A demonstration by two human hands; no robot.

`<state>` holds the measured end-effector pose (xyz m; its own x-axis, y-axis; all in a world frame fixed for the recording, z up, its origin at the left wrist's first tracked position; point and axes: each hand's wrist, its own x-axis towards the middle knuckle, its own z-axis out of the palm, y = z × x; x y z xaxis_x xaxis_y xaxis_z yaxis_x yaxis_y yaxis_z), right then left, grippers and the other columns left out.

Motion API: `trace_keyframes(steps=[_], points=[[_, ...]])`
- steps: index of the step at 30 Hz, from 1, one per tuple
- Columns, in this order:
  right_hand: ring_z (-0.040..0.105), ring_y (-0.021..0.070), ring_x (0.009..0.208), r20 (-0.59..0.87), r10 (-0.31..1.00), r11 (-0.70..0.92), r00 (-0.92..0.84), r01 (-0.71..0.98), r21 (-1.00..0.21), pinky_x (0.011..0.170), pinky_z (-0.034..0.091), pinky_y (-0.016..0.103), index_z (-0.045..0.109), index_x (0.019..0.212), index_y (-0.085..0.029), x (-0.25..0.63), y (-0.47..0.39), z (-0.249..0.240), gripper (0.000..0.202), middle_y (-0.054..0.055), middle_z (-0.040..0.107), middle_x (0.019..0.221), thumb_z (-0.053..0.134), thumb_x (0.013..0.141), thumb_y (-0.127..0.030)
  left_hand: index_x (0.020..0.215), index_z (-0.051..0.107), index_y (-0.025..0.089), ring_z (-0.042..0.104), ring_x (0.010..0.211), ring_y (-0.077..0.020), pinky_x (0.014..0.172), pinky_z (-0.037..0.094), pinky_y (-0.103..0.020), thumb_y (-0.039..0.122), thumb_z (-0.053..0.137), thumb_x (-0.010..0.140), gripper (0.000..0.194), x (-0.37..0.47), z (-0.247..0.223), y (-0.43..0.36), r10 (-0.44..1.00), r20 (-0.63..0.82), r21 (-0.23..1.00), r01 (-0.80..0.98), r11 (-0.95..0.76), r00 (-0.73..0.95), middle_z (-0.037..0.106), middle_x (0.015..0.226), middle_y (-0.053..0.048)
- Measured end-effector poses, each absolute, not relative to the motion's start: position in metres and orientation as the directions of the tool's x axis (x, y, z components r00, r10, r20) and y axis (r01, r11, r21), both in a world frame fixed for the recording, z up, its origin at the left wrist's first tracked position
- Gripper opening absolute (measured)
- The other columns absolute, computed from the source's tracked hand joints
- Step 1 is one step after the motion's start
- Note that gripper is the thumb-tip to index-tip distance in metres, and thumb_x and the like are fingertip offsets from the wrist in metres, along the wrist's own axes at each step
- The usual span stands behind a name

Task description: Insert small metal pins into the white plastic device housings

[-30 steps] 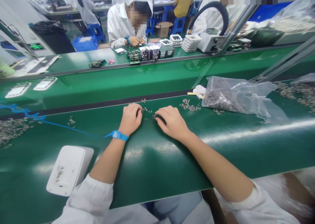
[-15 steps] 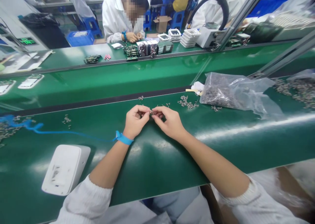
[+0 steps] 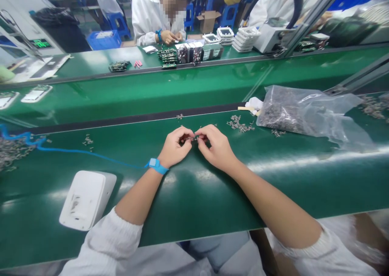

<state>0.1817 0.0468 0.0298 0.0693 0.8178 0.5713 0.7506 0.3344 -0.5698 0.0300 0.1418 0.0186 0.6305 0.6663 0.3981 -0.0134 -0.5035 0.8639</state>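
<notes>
My left hand, with a blue wrist strap above it, is closed in a pinch on several small metal parts. Facing it just to the right, my right hand is also pinched, its fingertips at a tiny metal part. Only a narrow gap separates the two sets of fingertips, low over the green table. The exact kind of the parts is too small to make out. A loose pile of similar parts lies beyond my right hand.
A clear bag of metal parts lies to the right. On the left are a white plastic device, more loose parts and the strap's blue cord. Across the raised green ledge, a person in white works beside stacked circuit boards.
My fingertips have parted slightly from each other. The view has shifted, so the hands and table things appear displaced; both hands stay pinched.
</notes>
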Motion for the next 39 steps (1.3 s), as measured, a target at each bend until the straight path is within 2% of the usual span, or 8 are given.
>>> trace_keyframes(steps=[6, 12, 15, 21, 25, 30, 34, 39], points=[[0.059, 0.0196, 0.086, 0.588, 0.809, 0.349, 0.019, 0.79, -0.505, 0.076, 0.051, 0.033, 0.058, 0.104, -0.021, 0.181, 0.045, 0.03, 0.017, 0.007, 0.061, 0.093, 0.047, 0.093, -0.012, 0.088, 0.058, 0.019, 0.053, 0.071, -0.0123, 0.067, 0.045, -0.028, 0.015, 0.053, 0.087, 0.006, 0.029, 0.021, 0.137, 0.545, 0.515, 0.675, 0.078, -0.734, 0.662, 0.057, 0.082, -0.001], [0.06, 0.0209, 0.087, 0.626, 0.777, 0.393, -0.061, 0.825, -0.407, 0.077, 0.051, 0.034, 0.058, 0.103, -0.02, 0.184, 0.046, 0.029, 0.018, 0.008, 0.062, 0.093, 0.048, 0.093, -0.009, 0.088, 0.061, 0.018, 0.053, 0.079, -0.0175, 0.071, 0.034, -0.035, 0.02, 0.039, 0.1, 0.025, 0.022, 0.023, 0.14, 0.249, 0.526, 0.039, 0.269, -0.962, 0.813, 0.063, 0.087, -0.006], [0.061, 0.0205, 0.083, 0.641, 0.766, 0.413, -0.06, 0.81, -0.417, 0.074, 0.051, 0.035, 0.058, 0.1, -0.021, 0.183, 0.046, 0.031, 0.016, 0.007, 0.063, 0.089, 0.05, 0.092, -0.01, 0.087, 0.062, 0.018, 0.051, 0.075, -0.0171, 0.069, 0.031, -0.036, 0.018, 0.038, 0.101, 0.027, 0.02, 0.024, 0.14, 0.194, 0.552, -0.076, 0.28, -0.957, 0.811, 0.061, 0.081, -0.005], [0.06, 0.0178, 0.074, 0.595, 0.803, 0.402, 0.041, 0.7, -0.591, 0.066, 0.051, 0.032, 0.061, 0.096, -0.022, 0.183, 0.045, 0.035, 0.011, 0.004, 0.063, 0.085, 0.057, 0.09, -0.014, 0.087, 0.063, 0.017, 0.054, 0.078, -0.0173, 0.067, 0.034, -0.035, 0.023, 0.036, 0.102, 0.031, 0.021, 0.022, 0.139, 0.252, 0.53, 0.103, 0.233, -0.967, 0.81, 0.063, 0.084, -0.006], [0.063, 0.0191, 0.079, 0.557, 0.831, 0.435, 0.02, 0.601, -0.67, 0.067, 0.053, 0.034, 0.065, 0.097, -0.023, 0.187, 0.045, 0.037, 0.008, 0.005, 0.066, 0.089, 0.061, 0.091, -0.021, 0.088, 0.065, 0.018, 0.057, 0.083, -0.0176, 0.073, 0.042, -0.033, 0.027, 0.039, 0.101, 0.03, 0.02, 0.024, 0.142, 0.339, 0.499, 0.459, 0.089, -0.884, 0.797, 0.065, 0.086, -0.007], [0.064, 0.0194, 0.074, 0.521, 0.853, 0.464, -0.015, 0.476, -0.747, 0.067, 0.053, 0.036, 0.07, 0.085, -0.024, 0.191, 0.045, 0.041, 0.007, 0.004, 0.07, 0.081, 0.069, 0.088, -0.03, 0.077, 0.065, 0.018, 0.056, 0.069, -0.0136, 0.067, 0.046, -0.029, 0.037, 0.057, 0.093, 0.026, 0.017, 0.03, 0.144, 0.41, 0.348, 0.868, -0.124, -0.482, 0.843, 0.059, 0.073, -0.002], [0.062, 0.0163, 0.062, 0.314, 0.949, 0.299, 0.009, 0.278, -0.913, 0.06, 0.051, 0.032, 0.066, 0.074, -0.022, 0.193, 0.044, 0.04, 0.024, 0.002, 0.067, 0.07, 0.074, 0.083, -0.042, 0.08, 0.068, 0.018, 0.055, 0.064, -0.012, 0.063, 0.045, -0.028, 0.038, 0.062, 0.09, 0.024, 0.018, 0.032, 0.142, 0.377, 0.302, 0.93, -0.184, -0.317, 0.875, 0.059, 0.073, -0.001], [0.047, 0.0081, 0.043, -0.003, 0.991, -0.005, 0.136, 0.017, -1.0, 0.041, 0.036, 0.022, 0.056, 0.07, -0.019, 0.187, 0.045, 0.039, 0.042, -0.003, 0.057, 0.058, 0.077, 0.077, -0.055, 0.073, 0.067, 0.018, 0.057, 0.068, -0.014, 0.067, 0.047, -0.03, 0.037, 0.061, 0.091, 0.027, 0.022, 0.034, 0.141, 0.463, 0.402, 0.855, -0.141, -0.5, 0.79, 0.063, 0.07, -0.003]])
